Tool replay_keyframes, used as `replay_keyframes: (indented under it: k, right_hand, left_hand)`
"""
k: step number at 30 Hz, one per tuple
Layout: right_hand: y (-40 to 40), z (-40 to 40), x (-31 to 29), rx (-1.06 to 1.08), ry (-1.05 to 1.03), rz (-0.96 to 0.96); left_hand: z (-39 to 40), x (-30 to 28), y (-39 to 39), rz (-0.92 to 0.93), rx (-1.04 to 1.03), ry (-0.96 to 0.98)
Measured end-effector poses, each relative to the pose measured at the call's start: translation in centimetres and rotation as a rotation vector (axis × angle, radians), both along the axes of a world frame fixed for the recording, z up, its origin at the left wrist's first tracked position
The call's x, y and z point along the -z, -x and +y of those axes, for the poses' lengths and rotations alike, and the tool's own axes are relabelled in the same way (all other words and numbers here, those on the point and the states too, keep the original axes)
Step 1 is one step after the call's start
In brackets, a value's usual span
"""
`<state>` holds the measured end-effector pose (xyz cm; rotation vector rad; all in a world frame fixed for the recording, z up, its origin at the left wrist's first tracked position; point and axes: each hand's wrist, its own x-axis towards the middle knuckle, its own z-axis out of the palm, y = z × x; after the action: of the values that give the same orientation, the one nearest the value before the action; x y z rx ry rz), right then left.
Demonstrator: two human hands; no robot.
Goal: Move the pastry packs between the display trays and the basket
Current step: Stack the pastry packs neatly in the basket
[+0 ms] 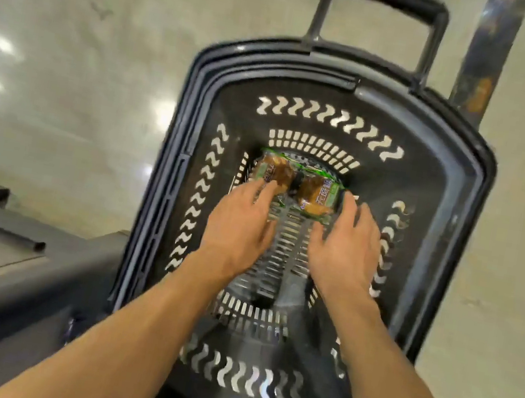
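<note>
The basket [453,210] is a dark plastic trolley type with slotted walls and a slotted floor. It stands on a pale glossy floor [68,62]. Its pull handle [381,17] rises at the far end, upright.

Two pastry packs lie on the basket floor at the far end, side by side and touching or nearly touching. The left pastry pack [272,172] and the right pastry pack [319,196] are clear wraps with green edging, each showing a brown pastry inside. Printed labels are visible but too blurred to read.

Both forearms reach down into the basket from the near edge.

Left hand [239,226]: palm down, fingers [263,194] extended and slightly spread. The fingertips reach the near edge of the left pastry pack. Whether they touch it cannot be told, because of motion blur. The hand holds nothing.

Right hand [346,247]: palm down, fingers extended and relaxed, with the thumb toward the centre of the basket. The fingertips lie just beside the right edge of the right pastry pack. Contact cannot be confirmed. The hand holds nothing.

A grey metal fixture [1,259] with a flat top and a raised edge stands at the left of the basket, near its rim. A dark, worn vertical post [482,62] stands behind the basket at the upper right
</note>
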<state>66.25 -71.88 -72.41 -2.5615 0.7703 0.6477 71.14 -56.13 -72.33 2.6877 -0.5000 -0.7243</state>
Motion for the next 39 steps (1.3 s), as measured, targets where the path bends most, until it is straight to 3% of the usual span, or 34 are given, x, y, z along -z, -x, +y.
replay_keyframes:
  k: [4,9,13,17,23,30,34,39]
  right_hand:
    - [2.1,-0.6,-19.1,-0.216,0.014,-0.054]
    - [5.6,0.5,-39.3,-0.557,0.009,-0.295]
    - [8.8,2.6,-50.9,-0.783,-0.086,-0.560]
    - [12.7,9.8,-60.6,-0.959,-0.352,-0.821]
    - [23.9,26.6,-70.0,-1.402,-0.605,-1.049]
    - [42.8,42.9,-72.7,-1.852,-0.722,-1.024]
    - [49.8,50.1,-72.9,-1.933,-0.722,-0.870]
    - [53.9,56.0,-72.9,-1.910,-0.551,-0.647]
  left_hand:
    - [3.4,-19.0,0.6,-0.103,0.116,-0.031]
    - [8.5,-41.0,5.1,-0.416,0.097,-0.023]
    - [12.4,-54.7,14.8,-0.629,-0.090,-0.071]
    - [17.6,-64.2,28.3,-0.763,-0.421,-0.131]
    - [26.6,-71.2,50.2,-0.949,-0.962,-0.306]
    - [34.5,-70.4,74.9,-0.983,-1.491,-0.351]
    - [39.1,-70.4,82.9,-0.956,-1.629,-0.212]
    - [45.2,-71.3,84.2,-0.943,-1.560,-0.150]
